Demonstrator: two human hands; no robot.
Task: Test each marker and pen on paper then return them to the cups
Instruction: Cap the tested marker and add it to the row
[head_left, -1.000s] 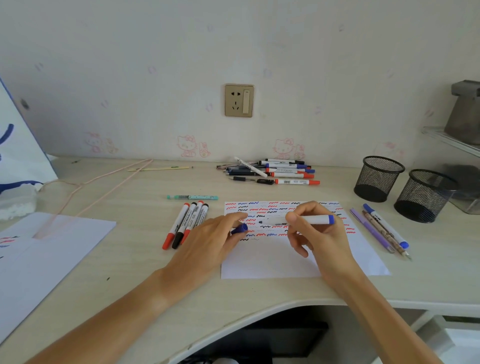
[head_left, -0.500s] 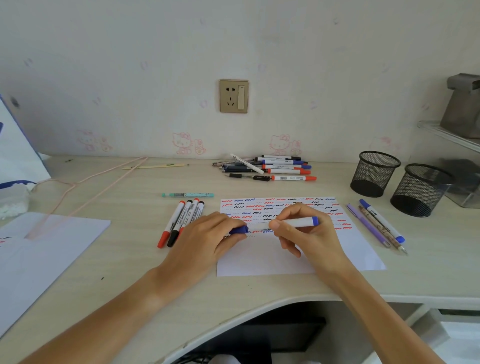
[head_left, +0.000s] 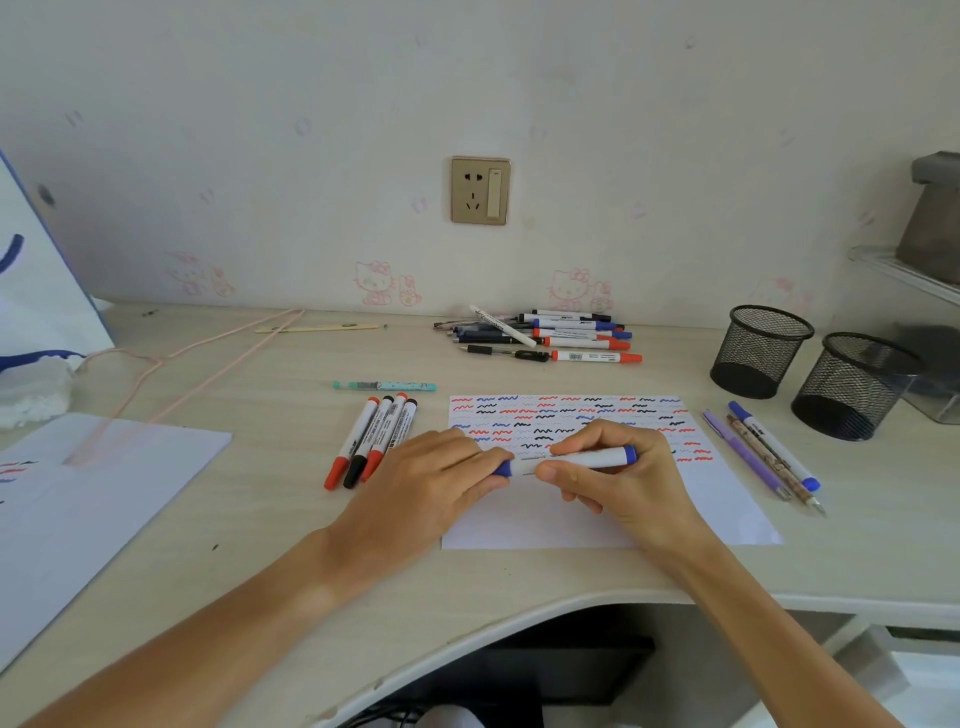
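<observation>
A: Both hands over the sheet of paper (head_left: 613, 525). What are they on?

B: One blue marker (head_left: 576, 460), lying level across the sheet. The right hand (head_left: 618, 478) has thumb and fingers curled round the white barrel. The left hand (head_left: 431, 483) pinches the blue cap (head_left: 502, 469) at the marker's left end; the cap meets the barrel.

A: The paper itself?

B: Flat on the desk (head_left: 291, 519), upper half filled with red, blue and black squiggles, lower half blank.

A: Other pens?

B: Four markers (head_left: 371, 447) side by side just left of the sheet, red and black caps toward the person. A teal pen (head_left: 384, 386) lies crosswise above them. A loose pile of pens (head_left: 550, 338) sits by the wall under the socket (head_left: 480, 190). Three more pens (head_left: 763, 454) lie right of the sheet.

A: The cups?

B: Two black mesh cups (head_left: 761, 351), upright, at the far right, near each other. Whether anything is inside, I cannot tell.
</observation>
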